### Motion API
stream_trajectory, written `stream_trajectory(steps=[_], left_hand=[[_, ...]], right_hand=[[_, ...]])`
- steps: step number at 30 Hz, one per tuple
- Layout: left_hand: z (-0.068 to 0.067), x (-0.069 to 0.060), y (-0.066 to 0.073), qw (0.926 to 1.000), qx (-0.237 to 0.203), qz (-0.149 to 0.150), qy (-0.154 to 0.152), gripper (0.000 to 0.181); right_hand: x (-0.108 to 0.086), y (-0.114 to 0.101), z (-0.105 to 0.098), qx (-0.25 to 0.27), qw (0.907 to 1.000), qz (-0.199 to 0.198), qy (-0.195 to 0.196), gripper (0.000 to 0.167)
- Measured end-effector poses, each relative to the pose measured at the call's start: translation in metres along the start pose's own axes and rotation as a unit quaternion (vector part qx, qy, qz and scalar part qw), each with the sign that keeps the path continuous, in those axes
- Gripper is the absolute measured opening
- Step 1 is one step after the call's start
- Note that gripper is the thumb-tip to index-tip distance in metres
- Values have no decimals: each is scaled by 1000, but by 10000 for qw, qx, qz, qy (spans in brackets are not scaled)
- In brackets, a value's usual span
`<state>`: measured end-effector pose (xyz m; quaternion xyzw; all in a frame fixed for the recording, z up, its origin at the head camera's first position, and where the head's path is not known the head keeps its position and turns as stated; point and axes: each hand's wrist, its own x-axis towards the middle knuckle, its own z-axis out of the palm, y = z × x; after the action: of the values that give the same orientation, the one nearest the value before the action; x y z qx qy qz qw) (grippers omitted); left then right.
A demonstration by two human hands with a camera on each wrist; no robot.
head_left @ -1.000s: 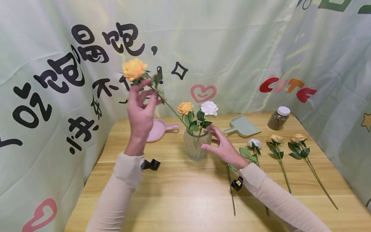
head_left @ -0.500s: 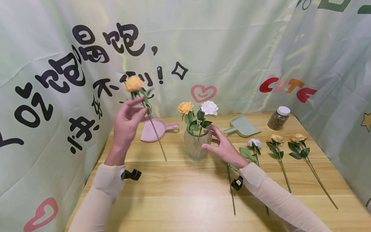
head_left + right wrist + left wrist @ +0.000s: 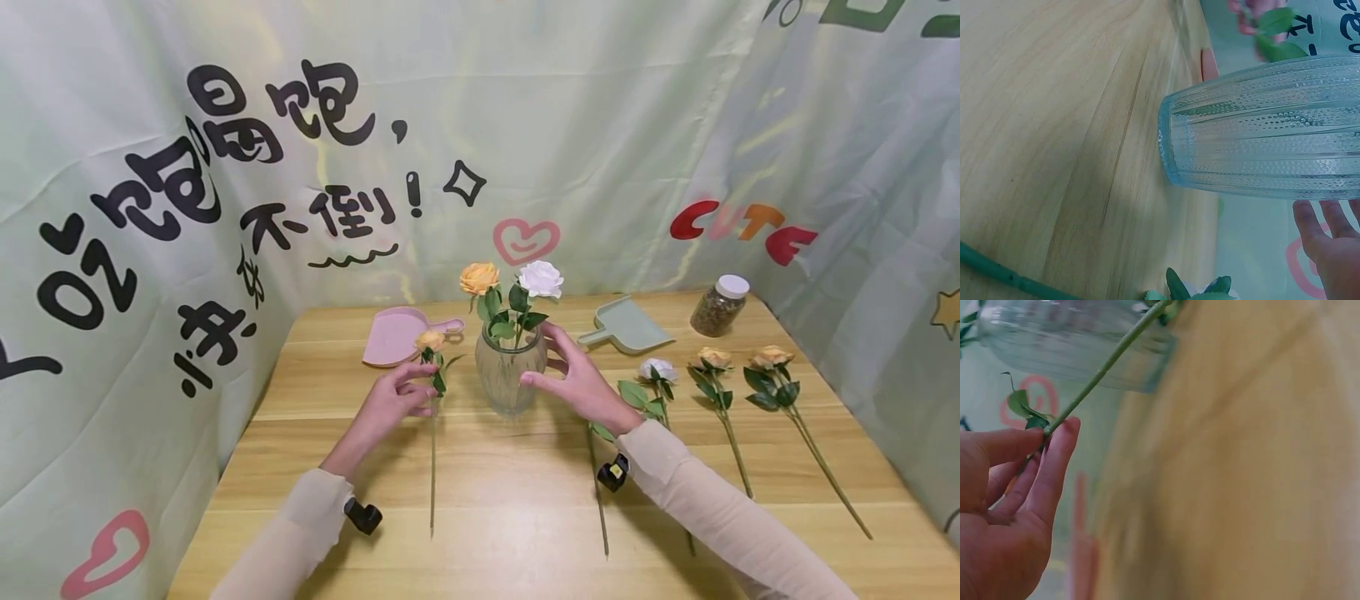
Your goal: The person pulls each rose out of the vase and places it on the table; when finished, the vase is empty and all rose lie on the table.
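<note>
My left hand point(image 3: 397, 396) pinches the green stem point(image 3: 1107, 369) of an orange rose point(image 3: 431, 341) between thumb and fingers, just below the bloom. That rose hangs upright left of the ribbed glass vase point(image 3: 510, 383), its long stem pointing down, apart from the vase. Two roses stand in the vase, one orange point(image 3: 479, 278) and one white point(image 3: 541, 279). My right hand point(image 3: 581, 383) holds the vase's right side, thumb across the front and fingers at the side and behind. In the right wrist view, fingers point(image 3: 1310, 228) lie against the glass vase point(image 3: 1260, 131).
On the right lie a white rose point(image 3: 658, 371) and two orange roses point(image 3: 712, 359), partly hidden by my right arm. Behind are a pink dustpan point(image 3: 393, 333), a grey-green dustpan point(image 3: 630, 325) and a white-lidded jar point(image 3: 720, 306). A printed curtain surrounds the wooden table point(image 3: 502, 508).
My left hand has drawn the orange rose out of the vase, first to the left, then lowered it to the vase's left with the stem hanging down. My right hand stays on the vase.
</note>
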<state>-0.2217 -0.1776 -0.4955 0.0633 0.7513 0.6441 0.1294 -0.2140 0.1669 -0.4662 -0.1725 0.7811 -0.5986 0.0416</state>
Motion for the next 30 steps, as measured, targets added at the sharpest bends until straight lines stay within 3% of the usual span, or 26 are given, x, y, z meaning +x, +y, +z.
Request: stream_trajectory(steps=[5,11,21,27,30], left_hand=[[11,5,-24,9991,-131,-399,71,48],[21,7,-34,9984,13,-539,179,47],[33,5,-30,9967,364,-575,452,43],[26,3,-24,9946,513,-655,622,35],[19,2,-10,9933,745,-428,771,32]], right_hand=[[0,1,0,4,10000,44,6,97],[0,0,1,-5,10000,57,-5,97],[-1,0,-1,4,10000,84,8,97],[-1,0,-1,20,10000,75,23,96],[0,1,-1,1,10000,73,5,97]])
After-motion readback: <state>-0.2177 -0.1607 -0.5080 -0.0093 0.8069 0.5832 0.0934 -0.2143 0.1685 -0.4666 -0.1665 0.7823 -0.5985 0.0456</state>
